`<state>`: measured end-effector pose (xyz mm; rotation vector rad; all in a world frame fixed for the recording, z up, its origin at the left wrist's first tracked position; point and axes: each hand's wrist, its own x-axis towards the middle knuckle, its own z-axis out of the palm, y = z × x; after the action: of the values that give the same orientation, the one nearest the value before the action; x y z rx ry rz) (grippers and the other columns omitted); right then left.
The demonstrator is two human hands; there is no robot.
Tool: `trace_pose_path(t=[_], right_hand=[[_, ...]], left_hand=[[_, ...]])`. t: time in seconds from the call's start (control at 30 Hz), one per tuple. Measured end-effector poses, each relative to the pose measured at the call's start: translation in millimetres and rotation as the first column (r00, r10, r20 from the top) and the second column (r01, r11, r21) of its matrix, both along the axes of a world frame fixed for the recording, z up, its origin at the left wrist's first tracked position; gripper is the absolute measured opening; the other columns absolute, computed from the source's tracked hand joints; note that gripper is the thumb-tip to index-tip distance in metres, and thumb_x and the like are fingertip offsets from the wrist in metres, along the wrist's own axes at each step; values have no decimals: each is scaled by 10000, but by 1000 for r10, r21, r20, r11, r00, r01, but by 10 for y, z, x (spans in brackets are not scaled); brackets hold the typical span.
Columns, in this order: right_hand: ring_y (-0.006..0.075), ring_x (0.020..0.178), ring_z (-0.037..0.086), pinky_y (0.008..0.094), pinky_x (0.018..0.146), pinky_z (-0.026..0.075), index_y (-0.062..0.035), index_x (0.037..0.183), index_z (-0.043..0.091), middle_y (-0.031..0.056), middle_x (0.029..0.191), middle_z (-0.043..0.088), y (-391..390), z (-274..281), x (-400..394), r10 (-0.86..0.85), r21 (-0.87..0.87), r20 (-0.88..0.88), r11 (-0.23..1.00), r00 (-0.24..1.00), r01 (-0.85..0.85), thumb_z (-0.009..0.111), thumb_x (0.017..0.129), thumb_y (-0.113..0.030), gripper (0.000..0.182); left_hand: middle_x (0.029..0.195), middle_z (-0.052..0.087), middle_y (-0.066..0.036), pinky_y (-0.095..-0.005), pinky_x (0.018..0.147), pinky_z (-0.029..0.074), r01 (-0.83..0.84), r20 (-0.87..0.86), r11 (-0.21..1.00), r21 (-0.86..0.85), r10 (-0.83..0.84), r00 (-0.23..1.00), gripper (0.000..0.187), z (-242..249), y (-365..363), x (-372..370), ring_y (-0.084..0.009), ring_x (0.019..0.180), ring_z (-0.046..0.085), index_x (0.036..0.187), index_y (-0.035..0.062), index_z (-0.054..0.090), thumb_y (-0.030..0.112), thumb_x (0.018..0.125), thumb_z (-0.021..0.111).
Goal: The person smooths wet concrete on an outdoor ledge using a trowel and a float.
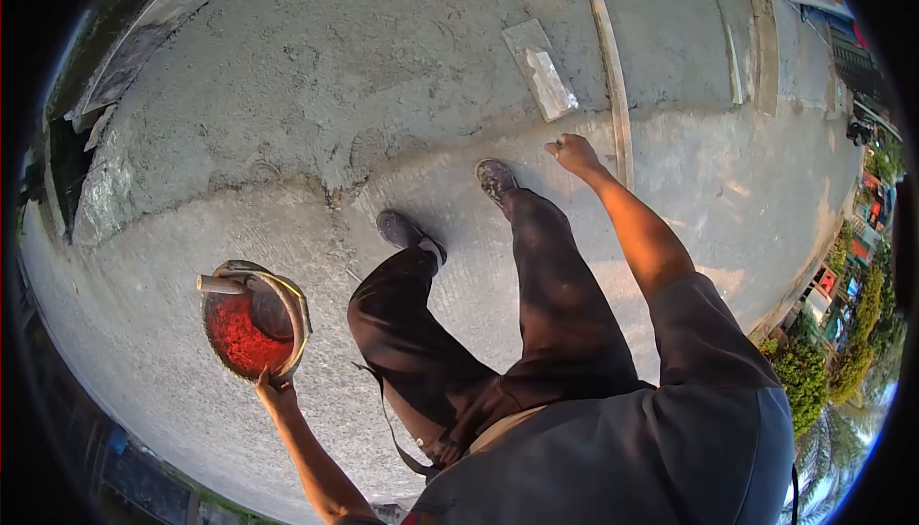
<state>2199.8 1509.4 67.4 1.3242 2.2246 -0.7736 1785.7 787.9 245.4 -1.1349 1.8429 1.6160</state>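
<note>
My left hand [276, 383] is closed on the near rim of a round bucket [241, 334] with a red inside. A wooden handle [220, 285] sticks out over the bucket's far left rim. Beyond my feet, my right hand [572, 154] hangs with its fingers curled; whether something small is in them is hard to make out. Just past that hand, a flat rectangular board [525, 44] with a pale, shiny patch lies on the wet grey concrete [383, 56].
A long narrow strip [609, 56] runs across the concrete right of the board. Further right stand more strips [764, 51]. Hardened paving [278, 228] lies under my shoes [496, 180]. A raised edge [124, 56] borders the left, and plants [804, 377] the far right.
</note>
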Motion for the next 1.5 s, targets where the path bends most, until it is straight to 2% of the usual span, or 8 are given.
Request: trace_pose_path(t=[0.23, 0.4, 0.53, 0.57, 0.73, 0.97, 1.37, 1.5], right_hand=[[467, 1046, 622, 498, 909, 498, 46, 1154, 593, 302, 1090, 652, 1258, -2001, -86, -101, 261, -17, 960, 995, 102, 686, 805, -580, 723], [445, 1074, 617, 485, 895, 487, 24, 1176, 581, 276, 1126, 645, 1679, -2637, -57, -159, 482, -213, 841, 964, 245, 699, 778, -612, 760], [427, 1069, 620, 470, 873, 489, -8, 1161, 572, 245, 1104, 655, 1523, -2661, -164, -158, 306, -143, 932, 977, 196, 715, 781, -568, 692], [423, 1068, 619, 468, 868, 491, -7, 1136, 570, 241, 1096, 656, 1476, -2649, -170, -151, 302, -143, 934, 978, 188, 716, 785, -543, 656], [409, 1035, 622, 472, 838, 497, -14, 1041, 568, 224, 1047, 653, 926, -2777, -548, -37, 262, -101, 963, 994, 63, 715, 802, -462, 529], [403, 935, 637, 507, 788, 509, -47, 982, 587, 207, 968, 636, -603, -2823, -2544, 714, 339, -202, 693, 670, -636, 693, 809, -443, 444], [392, 1020, 605, 476, 827, 529, -3, 1061, 513, 235, 1103, 571, -1407, -2854, -3395, 905, 338, -241, 418, 352, -843, 678, 847, -349, 439], [385, 979, 624, 471, 822, 531, -8, 1041, 528, 239, 1098, 583, -1445, -2849, -3903, 886, 361, -304, 447, 350, -819, 680, 853, -358, 426]], left_hand=[[921, 700, -152, -379, 774, 574, -81, -105, 992, 94, 90, 990, 131, -1746, -311, -69, -278, 848, 689, 938, -31, 653, 80, 916, 586], [992, 702, -178, -381, 834, 567, -121, -121, 980, 159, 140, 983, 176, -2741, -555, -213, -279, 902, 690, 979, -42, 653, 84, 960, 531], [988, 696, -201, -407, 856, 576, -125, -184, 934, 334, 194, 964, 187, -3298, -870, -189, -303, 898, 688, 974, -56, 640, 83, 968, 514], [1052, 670, -262, -430, 899, 569, -257, -221, 946, 198, 298, 929, 238, -3433, -882, -200, -353, 981, 673, 1023, -125, 606, 83, 975, 500], [1218, 548, -391, -518, 1041, 492, -424, -112, 821, 382, 496, 861, 359, -3603, -600, -28, -484, 1196, 541, 1141, -252, 487, 66, 976, 470], [1052, 649, -287, -516, 961, 546, -396, -238, 880, 260, 456, 857, 231, -3592, -362, 196, -418, 1010, 655, 976, -125, 563, 95, 976, 493], [968, 681, -225, -533, 873, 580, -391, -218, 915, 99, 403, 889, 251, -3279, 270, 875, -359, 953, 690, 986, -46, 593, 189, 989, 503], [1007, 677, -245, -571, 871, 574, -482, -221, 874, 68, 484, 847, 271, -3429, -32, 932, -373, 959, 690, 1021, -45, 580, 213, 995, 501]])
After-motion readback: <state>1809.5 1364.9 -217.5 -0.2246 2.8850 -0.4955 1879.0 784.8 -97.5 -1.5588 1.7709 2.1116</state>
